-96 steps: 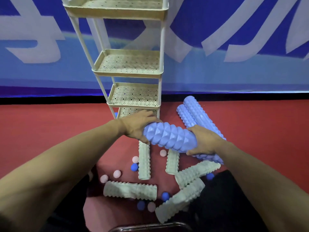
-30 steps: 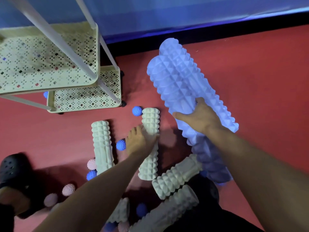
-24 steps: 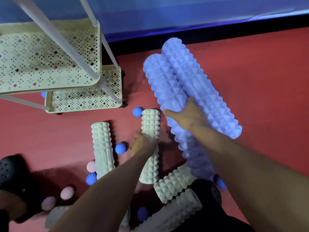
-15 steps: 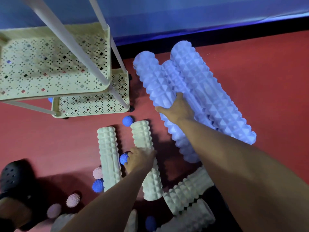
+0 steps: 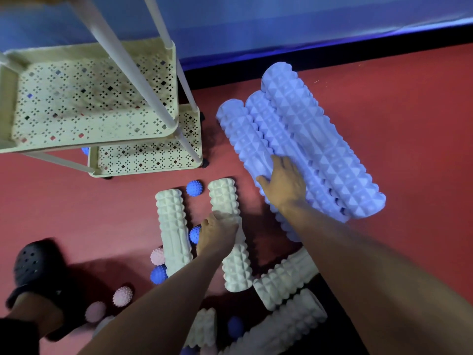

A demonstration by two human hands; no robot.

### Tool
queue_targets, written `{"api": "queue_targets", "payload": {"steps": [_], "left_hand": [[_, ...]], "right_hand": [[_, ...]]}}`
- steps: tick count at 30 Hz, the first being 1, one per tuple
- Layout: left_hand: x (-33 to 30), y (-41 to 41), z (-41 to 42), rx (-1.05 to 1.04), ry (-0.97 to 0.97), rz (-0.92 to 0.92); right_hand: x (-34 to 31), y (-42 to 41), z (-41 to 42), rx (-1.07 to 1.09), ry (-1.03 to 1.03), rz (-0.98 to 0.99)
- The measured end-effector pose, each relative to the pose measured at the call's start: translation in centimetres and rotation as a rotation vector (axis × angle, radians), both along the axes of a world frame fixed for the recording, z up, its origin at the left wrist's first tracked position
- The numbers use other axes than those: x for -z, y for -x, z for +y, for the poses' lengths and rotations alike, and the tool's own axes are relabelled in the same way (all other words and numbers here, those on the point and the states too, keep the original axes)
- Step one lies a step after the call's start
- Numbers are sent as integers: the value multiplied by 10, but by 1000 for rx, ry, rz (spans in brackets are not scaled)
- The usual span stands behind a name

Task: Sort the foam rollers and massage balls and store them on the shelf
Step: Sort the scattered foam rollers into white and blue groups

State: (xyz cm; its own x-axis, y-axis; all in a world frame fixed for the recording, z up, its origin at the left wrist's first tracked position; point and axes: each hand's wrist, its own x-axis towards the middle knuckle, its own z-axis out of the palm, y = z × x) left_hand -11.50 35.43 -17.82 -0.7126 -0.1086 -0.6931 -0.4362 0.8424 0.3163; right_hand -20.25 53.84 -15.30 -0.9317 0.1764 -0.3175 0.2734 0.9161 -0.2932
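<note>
Shelf (image 5: 102,106) trays fill the upper left, bare. At centre our left hand (image 5: 217,235) curls its grip round a white roller (image 5: 229,234) whose long axis runs up-frame toward them. Right of it our right hand (image 5: 284,183) lies flat on three blue rollers (image 5: 302,149). Lower rollers are cut off.

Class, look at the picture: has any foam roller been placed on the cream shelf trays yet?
No. Both visible trays of the shelf hold no rollers; the blue rollers and white rollers lie on the red floor.
</note>
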Motion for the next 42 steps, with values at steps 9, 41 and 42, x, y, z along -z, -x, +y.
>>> {"api": "queue_targets", "payload": {"steps": [9, 41, 42], "left_hand": [[-104, -16, -60, -49, -56, 90], [-180, -181, -220, -279, -382, 60], [-173, -177, -219, -258, -375, 37]], "right_hand": [[-71, -97, -22, -49, 223, -234], [-212, -252, -199, -162, 405, -285], [-205, -246, -200, -159, 415, -302]]}}
